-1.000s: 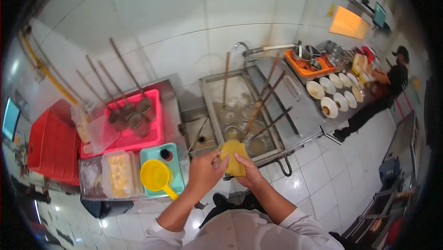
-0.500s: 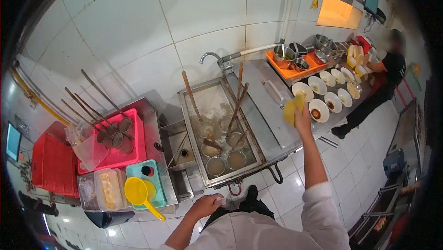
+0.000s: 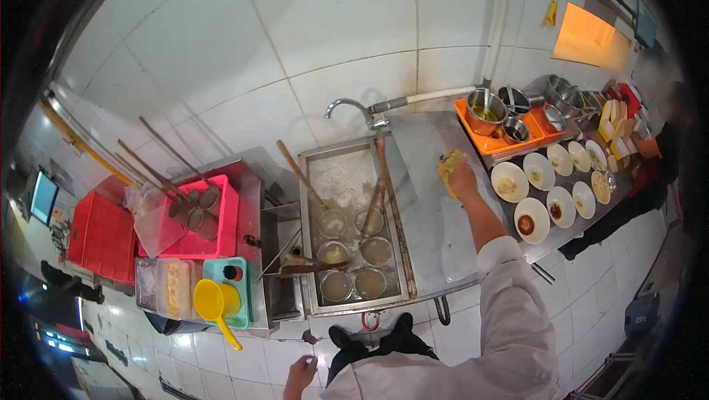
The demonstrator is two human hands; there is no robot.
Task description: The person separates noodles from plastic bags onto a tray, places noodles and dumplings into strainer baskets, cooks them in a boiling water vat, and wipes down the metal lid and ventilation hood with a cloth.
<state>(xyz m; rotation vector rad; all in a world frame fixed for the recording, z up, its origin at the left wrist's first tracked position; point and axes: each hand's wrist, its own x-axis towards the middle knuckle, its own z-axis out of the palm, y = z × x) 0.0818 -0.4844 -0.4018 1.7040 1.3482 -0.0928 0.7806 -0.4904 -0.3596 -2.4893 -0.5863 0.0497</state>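
Note:
My right hand [image 3: 463,178] presses a yellow cloth [image 3: 447,171] onto the steel counter [image 3: 425,215], between the boiler and the bowls. Below the boiler, my left hand [image 3: 300,372] hangs near my body, its fingers loosely apart and nothing seen in them. The boiler [image 3: 413,282] has several strainer baskets sitting in cloudy water. A wooden handle [image 3: 395,223] lies along its right edge, and another strainer handle [image 3: 299,267] crosses its left edge. To the right of the cloth stand white bowls [image 3: 509,182], some with dark sauce in them.
Behind the bowls, an orange tray [image 3: 480,141] holds metal pots. A faucet [image 3: 347,108] reaches over the boiler's back. At left are a pink tray [image 3: 225,230] with strainers, a red crate [image 3: 103,237] and a yellow ladle [image 3: 214,300]. At far right stands a co-worker [image 3: 668,149].
The cloth, held in both hands at first, went into my right hand, over by the bowls, then left onto the counter. My left hand dropped lower. The handle at the boiler's right edge now lies lengthwise.

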